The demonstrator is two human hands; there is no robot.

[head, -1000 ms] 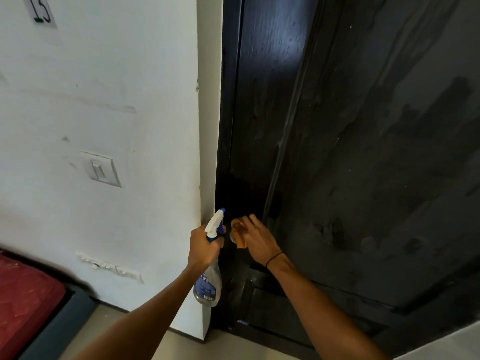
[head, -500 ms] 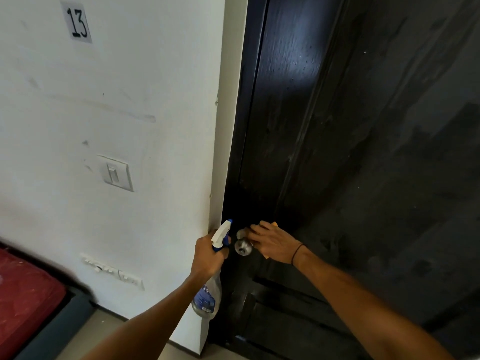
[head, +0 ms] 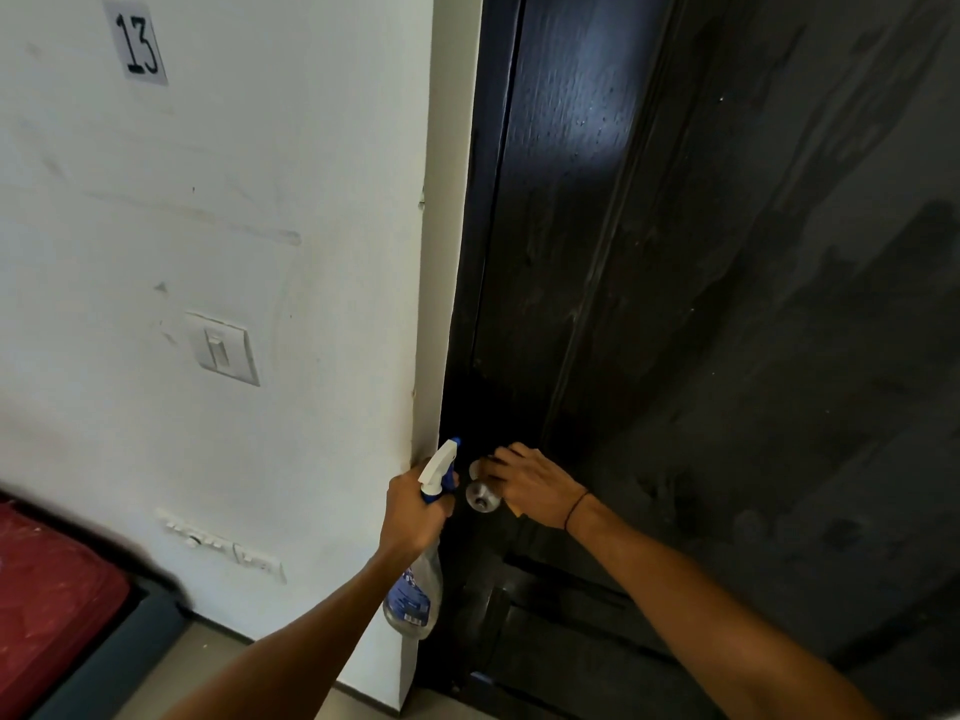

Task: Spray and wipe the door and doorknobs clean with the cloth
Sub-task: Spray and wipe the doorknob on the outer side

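A tall black door fills the right half of the view, streaked with damp marks. Its round silver doorknob sits low at the door's left edge. My left hand grips the neck of a clear spray bottle with a white and blue trigger head, just left of the knob. My right hand lies against the door right beside the knob, fingers reaching behind it. A sliver of the orange cloth shows under that palm; the rest is hidden.
A white wall stands left of the door, with a light switch, a paper numbered 13 and a low socket strip. A red cushion lies at the lower left on the floor.
My right hand slid off the front of the knob to its right side, uncovering the silver knob and hiding most of the cloth. The view shifted left. The left hand stayed by the knob.
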